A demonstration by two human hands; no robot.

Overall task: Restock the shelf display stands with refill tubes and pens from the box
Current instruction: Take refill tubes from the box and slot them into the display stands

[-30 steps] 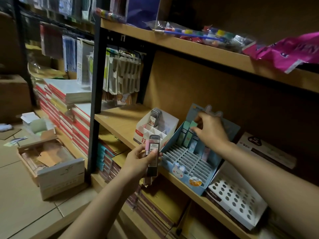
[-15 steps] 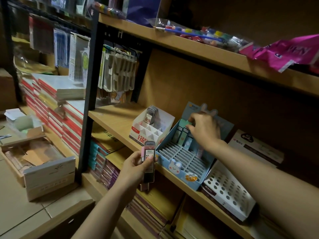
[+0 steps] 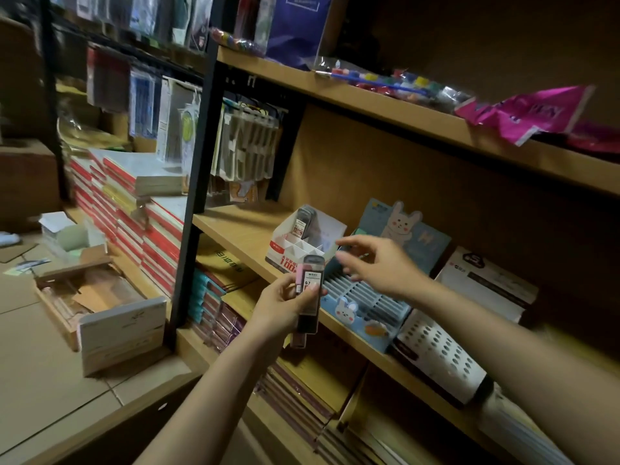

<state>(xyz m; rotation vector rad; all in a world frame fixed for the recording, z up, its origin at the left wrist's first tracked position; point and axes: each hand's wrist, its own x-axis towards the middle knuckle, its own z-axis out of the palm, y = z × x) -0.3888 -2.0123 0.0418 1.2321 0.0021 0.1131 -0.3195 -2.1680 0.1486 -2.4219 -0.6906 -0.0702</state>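
The left hand (image 3: 285, 307) gripped a small bunch of refill tubes (image 3: 310, 290), thumb across a label marked 0.7, the tubes upright in front of the shelf (image 3: 235, 233) edge. The right hand (image 3: 379, 266), at three o'clock from the tubes, hovered with loose, spread fingers and held nothing, just above the blue rabbit display stand (image 3: 365, 303). Its slotted tray looked mostly bare, though the hand and blur hid the back rows. At eleven o'clock from the right hand stood a white divided stand (image 3: 295, 250) with one dark tube (image 3: 304, 224) in its rear compartment. A white perforated stand (image 3: 436, 357) lay at five o'clock from the blue one. An open cardboard box (image 3: 97, 297) sat on the floor at nine o'clock.
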